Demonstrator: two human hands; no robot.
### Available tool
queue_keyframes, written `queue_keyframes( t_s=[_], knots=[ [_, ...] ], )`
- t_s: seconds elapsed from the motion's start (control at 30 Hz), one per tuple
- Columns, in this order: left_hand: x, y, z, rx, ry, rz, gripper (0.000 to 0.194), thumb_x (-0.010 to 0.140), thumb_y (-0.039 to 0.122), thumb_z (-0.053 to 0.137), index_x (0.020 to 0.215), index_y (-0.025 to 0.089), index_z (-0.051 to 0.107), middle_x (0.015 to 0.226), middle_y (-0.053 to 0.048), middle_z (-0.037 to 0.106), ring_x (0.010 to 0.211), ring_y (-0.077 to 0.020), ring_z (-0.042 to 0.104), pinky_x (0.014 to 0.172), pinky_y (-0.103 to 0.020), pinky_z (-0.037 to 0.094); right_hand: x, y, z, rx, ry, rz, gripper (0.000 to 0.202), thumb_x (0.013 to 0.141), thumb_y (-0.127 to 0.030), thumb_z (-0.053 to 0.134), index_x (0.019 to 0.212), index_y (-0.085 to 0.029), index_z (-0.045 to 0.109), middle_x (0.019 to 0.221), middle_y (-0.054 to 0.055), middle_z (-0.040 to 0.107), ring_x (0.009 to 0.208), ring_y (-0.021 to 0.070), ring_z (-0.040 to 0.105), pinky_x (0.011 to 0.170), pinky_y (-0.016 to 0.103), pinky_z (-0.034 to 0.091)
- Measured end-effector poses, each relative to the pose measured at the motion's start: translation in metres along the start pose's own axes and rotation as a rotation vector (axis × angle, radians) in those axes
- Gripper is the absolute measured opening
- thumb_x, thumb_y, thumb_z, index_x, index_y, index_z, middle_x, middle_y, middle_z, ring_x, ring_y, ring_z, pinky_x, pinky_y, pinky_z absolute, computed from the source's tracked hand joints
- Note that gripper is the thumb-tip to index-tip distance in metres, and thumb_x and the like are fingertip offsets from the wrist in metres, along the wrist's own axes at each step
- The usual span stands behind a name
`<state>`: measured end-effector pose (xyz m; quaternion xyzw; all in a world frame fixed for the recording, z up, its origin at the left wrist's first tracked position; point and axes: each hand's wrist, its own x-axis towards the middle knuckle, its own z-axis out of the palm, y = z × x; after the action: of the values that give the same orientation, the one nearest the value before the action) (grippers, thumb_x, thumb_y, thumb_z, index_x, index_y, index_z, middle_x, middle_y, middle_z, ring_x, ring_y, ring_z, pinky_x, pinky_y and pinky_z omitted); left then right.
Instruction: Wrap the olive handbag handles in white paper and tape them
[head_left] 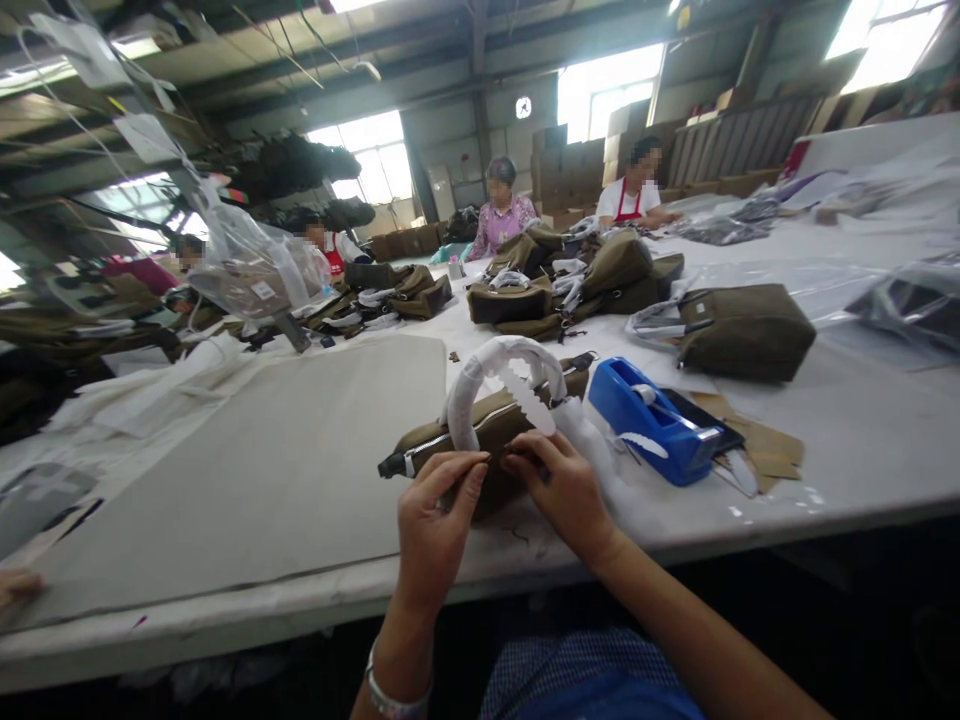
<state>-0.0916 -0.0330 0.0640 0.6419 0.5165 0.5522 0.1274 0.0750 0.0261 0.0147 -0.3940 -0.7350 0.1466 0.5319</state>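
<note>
An olive-brown bag (499, 425) with a silver zipper lies at the table's front edge. Its handles (466, 392) are wrapped in white material and arch upward. In front of the bag, my left hand (441, 510) pinches with thumb and forefinger; what is between the fingertips is too small to name. My right hand (562, 490) is close by on the right, its fingers also pinched together near the bag's side, with their contents hidden. A white strip with a wavy edge (529, 398) stands above my right hand. White wrapping (600, 460) lies beside the bag.
A blue tape dispenser (652, 420) sits right of the bag, beside brown cardboard pieces (772, 440). Another olive bag (746, 330) lies behind it. Piled bags (510, 300) stand farther back, with people across the table. A grey sheet (322, 460) covers the left; another person's hand (16, 588) shows at far left.
</note>
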Motion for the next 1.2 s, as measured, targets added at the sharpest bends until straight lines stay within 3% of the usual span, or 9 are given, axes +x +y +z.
queue_keyframes(
  t_s=[0.17,0.33,0.47,0.57,0.7,0.87,1.03,1.2],
  knots=[
    [0.0,0.001,0.001,0.001,0.005,-0.017,0.012,0.093,0.026,0.069,0.101,0.026,0.078,0.098,-0.001,0.075,0.092,-0.0153,0.069,0.086,-0.025,0.053,0.006,0.004,0.002,-0.056,-0.046,-0.082,0.007,0.098,-0.024,0.062,0.101,-0.022,0.068,0.099,0.005,0.07,0.091,0.0199,0.068,0.085,0.031,0.054],
    [0.001,0.004,0.002,0.018,-0.006,-0.012,0.012,0.093,0.026,0.068,0.1,0.024,0.078,0.098,-0.002,0.075,0.092,-0.0168,0.069,0.085,-0.026,0.054,0.01,0.004,0.0,-0.128,-0.109,-0.041,0.012,0.101,-0.024,0.054,0.096,-0.02,0.064,0.094,0.007,0.068,0.089,0.0235,0.065,0.081,0.036,0.052],
    [0.003,0.008,0.005,0.016,-0.016,-0.004,0.012,0.094,0.026,0.068,0.1,0.025,0.078,0.097,-0.003,0.075,0.092,-0.0176,0.07,0.085,-0.027,0.055,0.013,-0.005,-0.005,0.094,-0.11,0.072,0.014,0.102,-0.026,0.05,0.1,-0.021,0.063,0.095,0.006,0.07,0.088,0.0215,0.066,0.081,0.034,0.051],
    [0.004,0.009,0.007,0.013,-0.025,-0.004,0.012,0.093,0.024,0.068,0.099,0.026,0.078,0.097,-0.002,0.076,0.093,-0.0176,0.071,0.086,-0.027,0.056,0.015,-0.013,-0.008,0.367,-0.136,0.248,0.017,0.1,-0.034,0.055,0.097,-0.021,0.065,0.089,0.004,0.072,0.081,0.0189,0.067,0.074,0.031,0.053],
    [0.003,0.009,0.01,0.02,-0.031,-0.011,0.012,0.093,0.022,0.068,0.1,0.026,0.077,0.099,-0.002,0.075,0.094,-0.0167,0.071,0.087,-0.026,0.055,0.018,-0.018,-0.008,0.737,-0.144,0.489,0.027,0.086,-0.044,0.074,0.088,-0.018,0.068,0.086,0.004,0.074,0.077,0.0177,0.068,0.072,0.028,0.056],
    [0.003,0.01,0.013,0.053,-0.019,0.001,0.012,0.093,0.021,0.068,0.099,0.025,0.077,0.097,-0.002,0.075,0.093,-0.017,0.071,0.086,-0.026,0.056,0.017,-0.019,-0.007,0.929,-0.089,0.689,0.039,0.072,-0.043,0.088,0.099,-0.019,0.075,0.094,0.006,0.079,0.087,0.0199,0.073,0.08,0.03,0.059],
    [0.003,0.01,0.013,0.07,-0.015,0.007,0.012,0.093,0.021,0.067,0.098,0.025,0.077,0.097,-0.003,0.076,0.092,-0.0184,0.072,0.085,-0.028,0.057,0.013,-0.02,-0.006,1.054,-0.113,0.727,0.031,0.07,-0.04,0.089,0.089,-0.019,0.076,0.092,0.005,0.078,0.081,0.0174,0.072,0.074,0.027,0.058],
    [0.002,0.009,0.013,0.099,-0.016,0.01,0.011,0.092,0.02,0.067,0.097,0.024,0.077,0.095,-0.004,0.075,0.09,-0.0193,0.072,0.083,-0.03,0.057,0.012,-0.02,-0.003,0.995,-0.098,0.685,0.025,0.07,-0.037,0.089,0.086,-0.021,0.078,0.093,0.004,0.078,0.084,0.0167,0.07,0.072,0.024,0.057]
  ],
)
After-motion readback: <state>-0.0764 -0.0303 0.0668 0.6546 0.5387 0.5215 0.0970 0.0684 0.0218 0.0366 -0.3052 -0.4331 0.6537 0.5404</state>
